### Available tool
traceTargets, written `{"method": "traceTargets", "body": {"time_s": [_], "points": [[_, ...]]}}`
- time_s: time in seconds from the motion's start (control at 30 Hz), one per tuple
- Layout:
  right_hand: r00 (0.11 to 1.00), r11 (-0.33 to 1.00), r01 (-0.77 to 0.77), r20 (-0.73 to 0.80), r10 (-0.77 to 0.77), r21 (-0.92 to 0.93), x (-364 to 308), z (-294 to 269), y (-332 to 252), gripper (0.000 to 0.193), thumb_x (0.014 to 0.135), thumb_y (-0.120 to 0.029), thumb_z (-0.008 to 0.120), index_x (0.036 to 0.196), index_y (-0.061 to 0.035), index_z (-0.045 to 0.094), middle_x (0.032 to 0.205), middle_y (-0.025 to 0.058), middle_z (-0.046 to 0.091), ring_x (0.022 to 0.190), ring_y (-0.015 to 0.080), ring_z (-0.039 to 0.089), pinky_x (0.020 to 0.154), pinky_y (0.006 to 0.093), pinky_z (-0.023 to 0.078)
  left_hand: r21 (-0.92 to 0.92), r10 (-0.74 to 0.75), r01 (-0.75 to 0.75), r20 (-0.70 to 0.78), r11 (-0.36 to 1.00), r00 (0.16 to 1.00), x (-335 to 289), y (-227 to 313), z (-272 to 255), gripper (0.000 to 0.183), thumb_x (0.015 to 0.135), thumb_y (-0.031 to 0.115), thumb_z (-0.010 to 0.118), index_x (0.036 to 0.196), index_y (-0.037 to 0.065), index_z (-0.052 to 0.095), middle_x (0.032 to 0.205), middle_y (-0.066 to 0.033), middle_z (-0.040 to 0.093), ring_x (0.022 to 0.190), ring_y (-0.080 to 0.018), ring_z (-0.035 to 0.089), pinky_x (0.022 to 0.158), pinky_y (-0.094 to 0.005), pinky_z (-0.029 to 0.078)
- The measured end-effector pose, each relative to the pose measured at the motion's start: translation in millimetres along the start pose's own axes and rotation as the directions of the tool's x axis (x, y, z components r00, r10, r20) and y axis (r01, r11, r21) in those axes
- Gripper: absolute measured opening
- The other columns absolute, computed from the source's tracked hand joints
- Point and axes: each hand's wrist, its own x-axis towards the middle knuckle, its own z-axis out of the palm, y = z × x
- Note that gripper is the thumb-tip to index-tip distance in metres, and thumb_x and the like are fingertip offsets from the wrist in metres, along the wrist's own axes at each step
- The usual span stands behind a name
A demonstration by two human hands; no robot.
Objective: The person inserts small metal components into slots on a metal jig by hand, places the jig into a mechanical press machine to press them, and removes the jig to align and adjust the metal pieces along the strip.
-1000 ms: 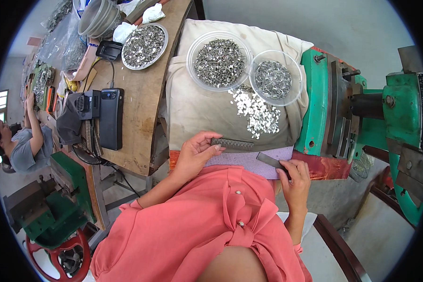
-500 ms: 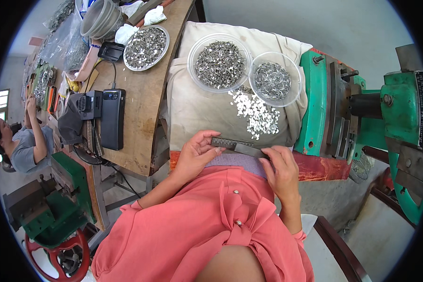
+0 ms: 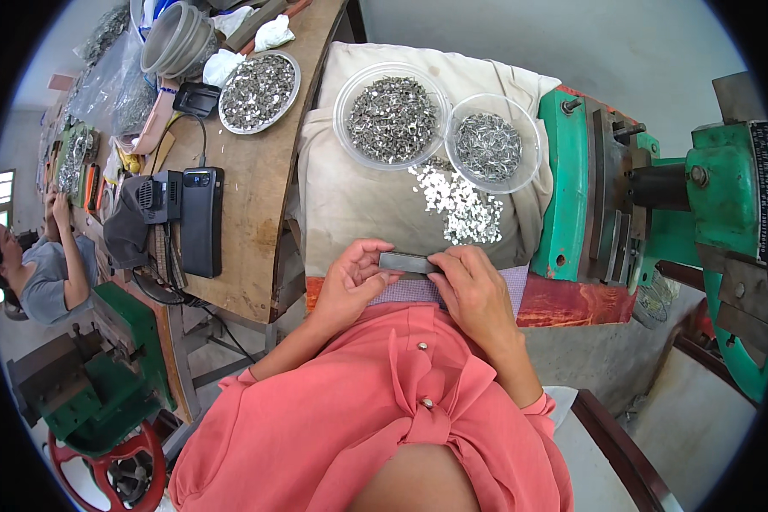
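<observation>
Metal bar point(image 3: 408, 263) lies level above the checked cloth point(image 3: 512, 280), its ends pinched by the left hand point(image 3: 346, 277) and right hand point(image 3: 478, 288). Uneven fingertip pressure could make it twist and drop.

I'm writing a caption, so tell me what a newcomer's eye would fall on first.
The bright coral top fills the lower middle. Above it, the left hand and right hand hold a grey metal bar. Beyond, shiny white pieces lie scattered on a cloth, left of a green machine.
</observation>
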Motion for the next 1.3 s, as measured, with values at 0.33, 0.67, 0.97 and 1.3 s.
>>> {"method": "traceTargets", "body": {"time_s": [0.33, 0.67, 0.97, 1.3], "points": [[0.992, 0.992, -0.125, 0.024, 0.125, 0.014, -17, -12, 14, 0.035, 0.077, -0.012, 0.079, 0.109, -0.0051, 0.066, 0.099, 0.0101, 0.058, 0.089, 0.0299, 0.06, 0.077, 0.0405, 0.05, 0.017, 0.038, -0.038, -0.007, 0.999, 0.999, -1, -5, -2, 0.021, 0.101, 0.003, 0.052, 0.121, 0.001, 0.051, 0.115, -0.0092, 0.061, 0.107, -0.0147, 0.061, 0.091, -0.0327, 0.056], [0.99, 1.0, 0.024, -0.138, -0.026, -0.021, -33, 4, 12, 0.039, 0.073, -0.016, 0.081, 0.108, -0.0051, 0.068, 0.097, 0.0077, 0.059, 0.083, 0.0271, 0.061, 0.07, 0.0374, 0.052, 0.008, 0.013, -0.013, -0.035, 1.0, 0.999, 2, -4, -1, 0.019, 0.101, 0.005, 0.053, 0.12, 0.001, 0.052, 0.114, -0.0079, 0.061, 0.105, -0.0137, 0.061, 0.089, -0.0316, 0.057], [0.988, 0.997, 0.04, -0.144, -0.049, -0.065, -27, 11, 6, 0.032, 0.069, -0.004, 0.081, 0.099, -0.0047, 0.068, 0.092, 0.0091, 0.062, 0.079, 0.0279, 0.063, 0.067, 0.038, 0.052, 0.027, 0.008, -0.007, -0.031, 1.0, 0.999, 3, -4, -2, 0.02, 0.102, 0.006, 0.052, 0.121, 0.001, 0.051, 0.116, -0.0103, 0.062, 0.107, -0.0149, 0.062, 0.089, -0.032, 0.057], [0.998, 0.999, 0.025, -0.065, -0.027, -0.031, -8, -7, 9, 0.027, 0.074, -0.005, 0.075, 0.1, -0.0045, 0.067, 0.094, 0.0081, 0.061, 0.086, 0.027, 0.062, 0.073, 0.0374, 0.053, 0.036, -0.027, 0.029, -0.038, 0.999, 0.999, 3, -1, 0, 0.022, 0.101, 0.003, 0.051, 0.122, -0.001, 0.049, 0.114, -0.0126, 0.062, 0.103, -0.017, 0.064, 0.091, -0.0315, 0.055]]}}
